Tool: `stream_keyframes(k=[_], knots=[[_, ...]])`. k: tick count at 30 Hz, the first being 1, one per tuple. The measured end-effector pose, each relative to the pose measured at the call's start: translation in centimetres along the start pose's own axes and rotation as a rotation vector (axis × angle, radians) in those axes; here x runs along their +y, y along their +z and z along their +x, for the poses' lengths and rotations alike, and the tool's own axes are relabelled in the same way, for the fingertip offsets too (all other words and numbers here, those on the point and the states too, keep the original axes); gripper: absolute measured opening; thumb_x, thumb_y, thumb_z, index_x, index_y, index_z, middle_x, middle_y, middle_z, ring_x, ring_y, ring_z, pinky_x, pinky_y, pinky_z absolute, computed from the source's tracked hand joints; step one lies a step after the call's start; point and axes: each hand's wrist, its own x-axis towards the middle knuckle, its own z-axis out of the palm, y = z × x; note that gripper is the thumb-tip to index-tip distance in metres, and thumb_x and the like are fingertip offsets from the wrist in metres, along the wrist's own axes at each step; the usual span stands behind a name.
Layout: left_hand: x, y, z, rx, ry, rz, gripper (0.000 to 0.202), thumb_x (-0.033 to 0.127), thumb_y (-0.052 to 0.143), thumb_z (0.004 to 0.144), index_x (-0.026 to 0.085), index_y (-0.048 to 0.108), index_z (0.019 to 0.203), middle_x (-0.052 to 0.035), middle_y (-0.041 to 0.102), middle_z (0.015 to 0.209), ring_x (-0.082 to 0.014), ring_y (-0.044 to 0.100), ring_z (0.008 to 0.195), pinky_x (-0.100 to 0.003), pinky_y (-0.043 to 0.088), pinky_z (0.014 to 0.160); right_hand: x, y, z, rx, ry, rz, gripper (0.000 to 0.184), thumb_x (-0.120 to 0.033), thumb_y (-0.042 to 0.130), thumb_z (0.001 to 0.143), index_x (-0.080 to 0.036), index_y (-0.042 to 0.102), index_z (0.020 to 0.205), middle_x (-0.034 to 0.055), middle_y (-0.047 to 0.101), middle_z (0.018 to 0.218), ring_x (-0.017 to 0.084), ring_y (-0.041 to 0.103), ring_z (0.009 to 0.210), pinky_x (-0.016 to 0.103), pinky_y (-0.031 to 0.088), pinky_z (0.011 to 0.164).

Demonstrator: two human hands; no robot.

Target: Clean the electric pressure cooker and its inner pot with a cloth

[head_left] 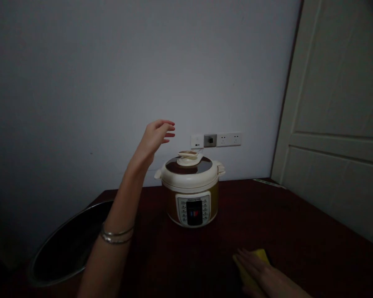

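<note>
My left hand [158,133] is raised in the air, above and to the left of an electric pressure cooker [191,186]. Its fingers are bent but apart, and nothing is in them. The cooker is cream and gold, with its lid on and a dark control panel at the front. At the lower right, my right hand [259,269] holds a yellow cloth [262,254] down against the dark red table [233,231]. The fingers lie over the cloth, and its near part is hidden beneath the hand.
On the left stands a large dark basin [65,240] with a metal rim, partly behind my left forearm. Wall sockets [223,140] sit behind the cooker. A thin pale strip [269,183] lies at the table's back right, near a panelled door [335,124].
</note>
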Motion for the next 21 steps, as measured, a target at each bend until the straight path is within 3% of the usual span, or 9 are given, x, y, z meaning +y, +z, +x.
stream_keyframes(k=[3, 8, 13, 15, 18, 21], knots=[[-1.2, 0.3, -2.6, 0.016, -0.028, -0.046, 0.027, 0.029, 0.047, 0.080, 0.019, 0.062, 0.099, -0.0049, 0.065, 0.103, -0.0182, 0.062, 0.095, -0.030, 0.049, 0.080, 0.5, 0.6, -0.5, 0.001, -0.013, 0.004, 0.077, -0.055, 0.064, 0.071, -0.025, 0.038, 0.137, 0.0039, 0.027, 0.147, 0.031, 0.025, 0.136, 0.044, 0.020, 0.114], [-8.8, 1.3, -5.5, 0.234, -0.139, 0.054, 0.029, 0.027, 0.046, 0.080, 0.019, 0.055, 0.106, -0.0076, 0.060, 0.115, -0.0213, 0.056, 0.107, -0.031, 0.048, 0.087, 2.8, 2.3, 0.0, 0.066, -0.073, 0.066, 0.060, -0.039, 0.060, 0.077, -0.028, 0.045, 0.134, 0.0012, 0.033, 0.144, 0.028, 0.029, 0.135, 0.042, 0.019, 0.115], [-15.0, 2.1, -5.9, 0.328, -0.242, 0.241, 0.034, 0.027, 0.042, 0.084, 0.019, 0.046, 0.116, -0.0105, 0.053, 0.125, -0.0208, 0.050, 0.115, -0.032, 0.042, 0.096, 5.3, 3.1, 4.0, 0.366, -0.116, 0.389, 0.058, -0.046, 0.056, 0.081, -0.025, 0.048, 0.134, 0.0035, 0.041, 0.143, 0.025, 0.032, 0.134, 0.041, 0.021, 0.114], [-16.3, 2.3, -5.5, 0.406, -0.202, 0.259, 0.036, 0.028, 0.045, 0.082, 0.016, 0.048, 0.117, -0.0130, 0.053, 0.124, -0.0234, 0.049, 0.116, -0.037, 0.040, 0.098, 4.2, 2.7, 6.9, 0.493, -0.113, 0.433, 0.061, -0.052, 0.042, 0.087, -0.021, 0.040, 0.140, 0.0058, 0.036, 0.146, 0.022, 0.029, 0.137, 0.042, 0.017, 0.115], [-18.4, 2.3, -4.8, 0.507, -0.165, 0.267, 0.042, 0.030, 0.045, 0.082, 0.011, 0.048, 0.119, -0.0177, 0.051, 0.128, -0.0268, 0.044, 0.123, -0.041, 0.033, 0.104, 0.2, 1.8, 11.7, 0.805, -0.208, 0.588, 0.062, -0.052, 0.041, 0.088, -0.016, 0.041, 0.138, 0.0108, 0.040, 0.144, 0.023, 0.035, 0.134, 0.042, 0.022, 0.113], [-20.8, 2.3, -4.3, 0.485, -0.255, 0.270, 0.047, 0.034, 0.039, 0.085, 0.007, 0.047, 0.123, -0.0220, 0.047, 0.133, -0.0284, 0.040, 0.128, -0.042, 0.027, 0.108, -4.0, 0.7, 16.5, 0.997, -0.340, 0.617, 0.059, -0.047, 0.039, 0.090, -0.013, 0.040, 0.138, 0.0127, 0.039, 0.144, 0.021, 0.036, 0.133, 0.039, 0.024, 0.112]])
